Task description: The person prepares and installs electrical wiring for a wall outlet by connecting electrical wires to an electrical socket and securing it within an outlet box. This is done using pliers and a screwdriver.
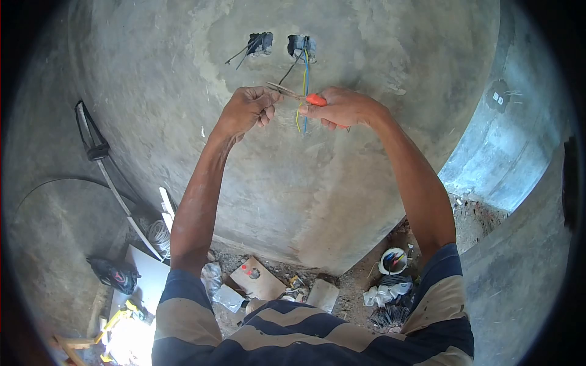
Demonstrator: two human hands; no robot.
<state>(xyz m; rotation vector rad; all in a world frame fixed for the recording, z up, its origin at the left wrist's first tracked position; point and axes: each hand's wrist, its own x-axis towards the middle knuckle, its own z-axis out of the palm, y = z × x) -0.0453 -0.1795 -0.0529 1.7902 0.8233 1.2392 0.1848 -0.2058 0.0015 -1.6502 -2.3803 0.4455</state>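
My right hand (342, 108) is closed on a tool with red-orange handles (315, 99), whose metal end points left. Dark wire runs down from the right wall box (300, 44) to my left hand (249, 110), its fingers pinched round the wire's end near the tool's tip. A blue wire (306, 73) and a yellow-green wire (298, 119) hang from the same box, passing behind the tool and beside my right fingers. Short dark wires (238, 56) stick out of the left wall box (260, 44).
Below, the floor holds a square board (257, 278), plastic bags (211, 277) and a white bucket (393, 261) with items inside. At the left, a long pale strip (110, 180) leans on the wall above a black bag (114, 274) and a bright light (129, 341).
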